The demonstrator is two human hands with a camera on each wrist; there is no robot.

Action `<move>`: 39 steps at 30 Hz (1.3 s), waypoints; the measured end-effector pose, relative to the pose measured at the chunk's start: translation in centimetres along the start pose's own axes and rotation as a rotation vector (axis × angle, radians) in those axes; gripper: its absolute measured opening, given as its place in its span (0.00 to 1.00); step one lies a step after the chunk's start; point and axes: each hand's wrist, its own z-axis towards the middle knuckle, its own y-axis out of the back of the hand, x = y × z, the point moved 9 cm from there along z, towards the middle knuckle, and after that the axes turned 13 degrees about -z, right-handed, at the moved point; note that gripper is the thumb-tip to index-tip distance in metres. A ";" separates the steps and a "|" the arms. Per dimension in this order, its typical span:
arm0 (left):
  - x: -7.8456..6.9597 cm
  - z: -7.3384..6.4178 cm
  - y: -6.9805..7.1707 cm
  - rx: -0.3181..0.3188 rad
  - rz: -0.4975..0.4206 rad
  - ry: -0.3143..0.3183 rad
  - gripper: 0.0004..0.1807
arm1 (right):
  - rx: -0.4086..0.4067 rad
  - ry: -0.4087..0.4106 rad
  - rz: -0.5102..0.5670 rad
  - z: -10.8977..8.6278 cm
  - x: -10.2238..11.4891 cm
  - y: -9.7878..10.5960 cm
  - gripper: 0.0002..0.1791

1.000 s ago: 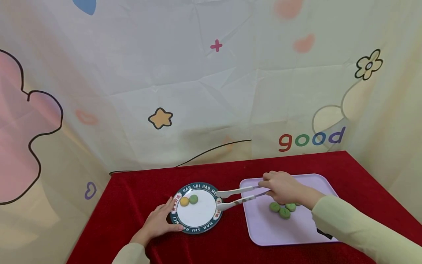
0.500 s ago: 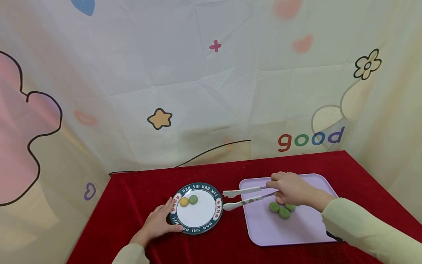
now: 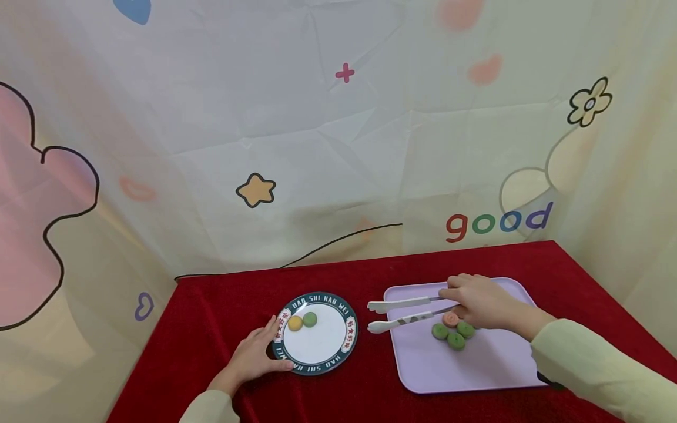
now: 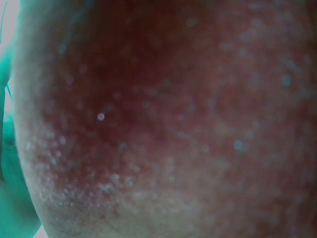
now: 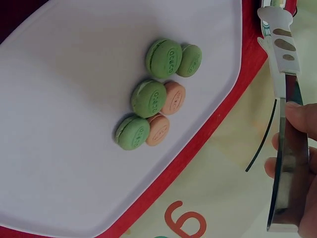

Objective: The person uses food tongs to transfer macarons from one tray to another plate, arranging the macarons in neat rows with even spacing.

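My left hand [image 3: 255, 355] rests at the left edge of a round plate [image 3: 319, 343] with a dark green lettered rim, its thumb and fingers spread along it. On the plate lie a yellow macaron [image 3: 295, 323] and a green macaron [image 3: 309, 319], side by side. My right hand [image 3: 478, 302] grips tongs [image 3: 406, 304] above a lilac tray [image 3: 428, 373]. The white tips are apart with nothing between them, reaching past the tray's left side. Several green macarons [image 5: 149, 98] and two pink macarons [image 5: 174, 97] sit together on the tray. The left wrist view is a blur.
Red cloth [image 3: 227, 299] covers the table, with a strip showing between plate and tray. Behind the table hangs a pale printed curtain [image 3: 317, 147]. A dark band [image 3: 550, 382] shows at the right sleeve.
My right hand has drawn the spread tongs rightward, from over the plate's right rim to beyond it. A pink macaron has come into view beneath that hand. The left hand stays in place.
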 end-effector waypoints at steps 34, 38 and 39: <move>0.1 0.0 -0.1 0.006 0.007 -0.008 0.59 | 0.017 -0.077 -0.060 -2.8 -3.1 -0.2 0.17; 0.3 0.1 -0.1 0.004 0.004 -0.006 0.59 | 0.016 -0.104 -0.052 -3.2 -3.5 -0.4 0.16; 0.4 0.2 -0.1 0.002 0.003 -0.005 0.59 | 0.015 -0.110 -0.052 -3.3 -3.7 -0.5 0.16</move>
